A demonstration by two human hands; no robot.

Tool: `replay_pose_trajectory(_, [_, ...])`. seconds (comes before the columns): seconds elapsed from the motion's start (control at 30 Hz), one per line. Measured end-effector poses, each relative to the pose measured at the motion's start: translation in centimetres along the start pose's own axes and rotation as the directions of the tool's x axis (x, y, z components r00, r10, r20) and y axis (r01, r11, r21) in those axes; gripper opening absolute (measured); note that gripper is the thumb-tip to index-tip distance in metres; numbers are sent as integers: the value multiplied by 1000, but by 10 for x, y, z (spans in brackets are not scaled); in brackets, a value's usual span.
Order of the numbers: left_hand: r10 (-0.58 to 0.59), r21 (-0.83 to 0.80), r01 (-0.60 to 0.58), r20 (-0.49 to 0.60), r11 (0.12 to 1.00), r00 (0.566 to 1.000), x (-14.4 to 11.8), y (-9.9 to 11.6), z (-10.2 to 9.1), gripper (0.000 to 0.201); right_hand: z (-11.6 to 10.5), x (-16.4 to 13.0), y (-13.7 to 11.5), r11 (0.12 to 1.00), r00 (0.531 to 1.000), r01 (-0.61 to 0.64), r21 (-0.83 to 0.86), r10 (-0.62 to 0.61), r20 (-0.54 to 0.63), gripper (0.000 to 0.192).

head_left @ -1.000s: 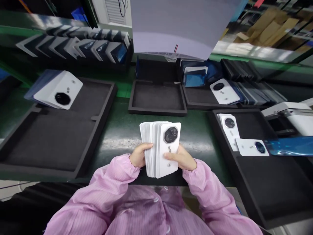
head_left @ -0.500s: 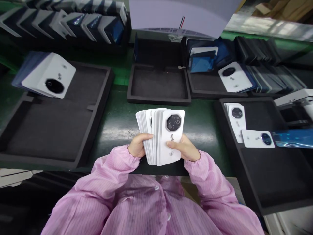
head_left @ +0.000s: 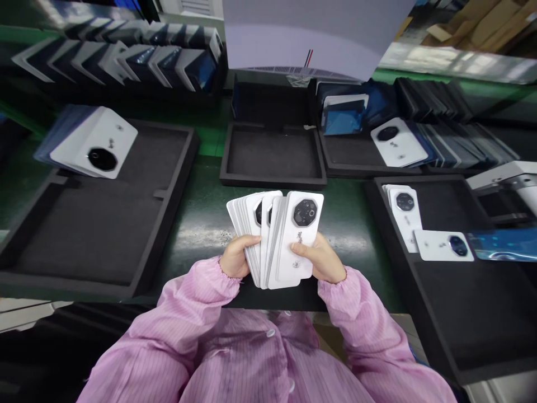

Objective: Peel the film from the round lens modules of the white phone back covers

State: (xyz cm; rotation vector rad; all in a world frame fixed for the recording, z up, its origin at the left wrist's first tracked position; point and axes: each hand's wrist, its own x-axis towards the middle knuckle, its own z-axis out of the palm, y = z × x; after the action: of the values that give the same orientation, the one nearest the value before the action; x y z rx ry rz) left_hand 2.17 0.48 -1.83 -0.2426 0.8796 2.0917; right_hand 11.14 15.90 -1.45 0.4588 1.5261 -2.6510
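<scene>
Both hands hold a fanned stack of white phone back covers [head_left: 274,235], upright over the green bench near my body. Each cover has a dark octagonal camera ring near its top. My left hand [head_left: 237,260] grips the left side of the stack at its lower half. My right hand [head_left: 321,260] holds the front cover, thumb across its face. The covers at the back lean away to the left.
A large black foam tray [head_left: 104,224] lies left, with a white cover stack [head_left: 94,143] at its far corner. A small black tray [head_left: 272,154] sits ahead. The right tray [head_left: 461,302] holds two white covers [head_left: 419,224]. Rows of dark covers [head_left: 126,61] line the back.
The stack has fanned wider, the back covers spreading left while the front cover shifts right. The view has tilted slightly.
</scene>
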Motion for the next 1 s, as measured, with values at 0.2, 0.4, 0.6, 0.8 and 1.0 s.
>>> replay_pose_trajectory(0.2, [-20, 7, 20, -42, 1000, 999, -2, 3, 1, 58, -4, -1, -4, 999, 999, -34, -33, 32, -34, 39])
replay_pose_trajectory(0.4, [-20, -15, 20, -29, 1000, 999, -2, 3, 0, 56, -5, -1, -3, 999, 998, -14, -41, 11, -67, 38])
replay_pose_trajectory(0.6, [-33, -7, 32, -49, 999, 998, -3, 5, 0, 58, -9, -1, -3, 995, 988, 74, -64, -82, -131, 38])
replay_pose_trajectory(0.8, [-27, 25, 27, -23, 999, 999, -5, 4, 0, 62, -9, -1, -2, 992, 988, 95, -86, -105, -112, 35])
replay_pose_trajectory(1.0, [-70, 102, 64, 57, 993, 996, -7, -1, -3, 61, -6, -4, -2, 985, 989, 80, -152, -98, -112, 35])
